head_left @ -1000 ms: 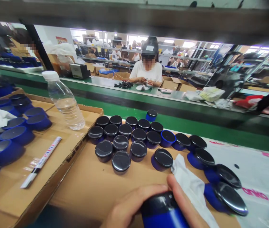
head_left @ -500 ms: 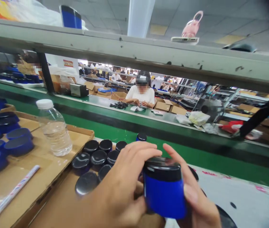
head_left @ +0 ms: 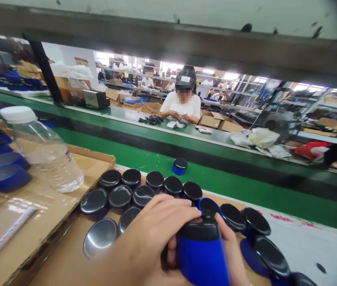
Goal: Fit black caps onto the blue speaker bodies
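A blue cylindrical container with a glossy black top (head_left: 202,250) is held between both hands at the lower middle. My left hand (head_left: 153,234) wraps over its top and left side, fingers bent. On the right side of the container rests my right hand (head_left: 233,250), with its fingers partly hidden behind it. Rows of similar black-topped blue containers (head_left: 120,196) stand on the cardboard around the hands, and more (head_left: 271,254) stand to the right. One small black-topped blue container (head_left: 180,166) is on the green surface beyond.
A water bottle (head_left: 46,153) stands in a cardboard tray (head_left: 93,159) at left, near blue round parts (head_left: 6,176). A shelf beam (head_left: 144,35) crosses overhead. Across the green bench (head_left: 144,153) sits a person (head_left: 183,101) handling small items.
The view has tilted down, showing more black-topped containers around the hands. Both hands and the held container sit lower in the picture, the right hand more hidden behind it.
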Demonstrator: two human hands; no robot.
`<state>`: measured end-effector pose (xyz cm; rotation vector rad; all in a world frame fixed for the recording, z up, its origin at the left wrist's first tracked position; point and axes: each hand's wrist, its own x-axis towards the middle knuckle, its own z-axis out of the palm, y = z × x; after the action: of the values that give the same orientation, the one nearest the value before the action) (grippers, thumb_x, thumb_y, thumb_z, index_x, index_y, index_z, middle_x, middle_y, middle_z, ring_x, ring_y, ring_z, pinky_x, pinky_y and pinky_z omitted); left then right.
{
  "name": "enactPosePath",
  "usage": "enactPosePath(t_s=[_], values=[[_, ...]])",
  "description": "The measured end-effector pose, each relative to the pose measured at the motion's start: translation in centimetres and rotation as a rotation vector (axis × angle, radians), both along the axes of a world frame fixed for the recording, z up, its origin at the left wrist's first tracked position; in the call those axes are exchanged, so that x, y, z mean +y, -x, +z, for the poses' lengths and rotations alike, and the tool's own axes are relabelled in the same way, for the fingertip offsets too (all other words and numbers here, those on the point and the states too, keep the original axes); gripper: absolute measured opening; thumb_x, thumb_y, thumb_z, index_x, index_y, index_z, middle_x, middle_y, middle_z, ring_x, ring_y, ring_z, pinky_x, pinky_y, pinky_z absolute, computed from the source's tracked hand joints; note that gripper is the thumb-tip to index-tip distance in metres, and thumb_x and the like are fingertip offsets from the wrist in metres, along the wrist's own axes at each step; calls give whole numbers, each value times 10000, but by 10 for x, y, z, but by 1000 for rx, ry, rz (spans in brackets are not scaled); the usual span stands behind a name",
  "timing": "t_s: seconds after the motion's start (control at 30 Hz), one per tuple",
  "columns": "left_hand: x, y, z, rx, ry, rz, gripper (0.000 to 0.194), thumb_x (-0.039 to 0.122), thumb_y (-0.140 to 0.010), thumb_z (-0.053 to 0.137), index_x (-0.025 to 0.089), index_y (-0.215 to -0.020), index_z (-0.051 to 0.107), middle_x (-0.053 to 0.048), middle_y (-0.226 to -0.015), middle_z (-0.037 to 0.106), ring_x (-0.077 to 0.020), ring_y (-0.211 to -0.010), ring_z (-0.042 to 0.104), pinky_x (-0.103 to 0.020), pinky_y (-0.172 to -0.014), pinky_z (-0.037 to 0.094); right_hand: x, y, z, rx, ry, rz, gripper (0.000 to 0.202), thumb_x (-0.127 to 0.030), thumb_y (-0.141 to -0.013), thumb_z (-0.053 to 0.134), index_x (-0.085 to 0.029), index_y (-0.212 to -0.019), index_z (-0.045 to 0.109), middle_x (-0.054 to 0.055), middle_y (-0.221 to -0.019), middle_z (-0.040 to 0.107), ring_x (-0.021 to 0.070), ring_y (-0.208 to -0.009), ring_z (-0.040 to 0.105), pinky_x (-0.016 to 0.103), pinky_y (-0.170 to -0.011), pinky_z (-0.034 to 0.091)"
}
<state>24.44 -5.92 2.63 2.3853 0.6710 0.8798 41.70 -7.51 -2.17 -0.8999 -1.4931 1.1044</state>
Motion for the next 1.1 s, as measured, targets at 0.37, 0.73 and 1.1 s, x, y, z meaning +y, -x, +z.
enactPosePath(t_s=[0.37, 0.73, 1.1], values=[[37, 18, -36, 454, -176, 544, 657, 553, -950, 406, 125, -1449, 406, -192, -1524, 397, -329, -1422, 349, -548, -1131, 317, -20, 10, 13, 795, 775, 241, 690, -771, -777, 485, -157, -970, 735, 18, -628, 636, 72, -511, 602, 154, -518, 442], [45, 12, -59, 743, -133, 725, 756, 515, -883, 577, 32, -1436, 396, -322, -1484, 315, -441, -1398, 312, -627, -1073, 355, 71, -67, 28, -756, 142, -603, 630, -566, -721, 709, -222, -1174, 436, 141, -1182, 636, 314, -1119, 610, 449, -970, 464], [44, 15, -56, 720, -155, 718, 759, 519, -879, 581, 31, -1432, 402, -318, -1475, 340, -435, -1388, 339, -620, -1066, 372, 123, -57, 10, -1219, 252, -412, 404, -299, -933, 600, -198, -1314, 512, 106, -1386, 500, 282, -1221, 527, 536, -1013, 439]])
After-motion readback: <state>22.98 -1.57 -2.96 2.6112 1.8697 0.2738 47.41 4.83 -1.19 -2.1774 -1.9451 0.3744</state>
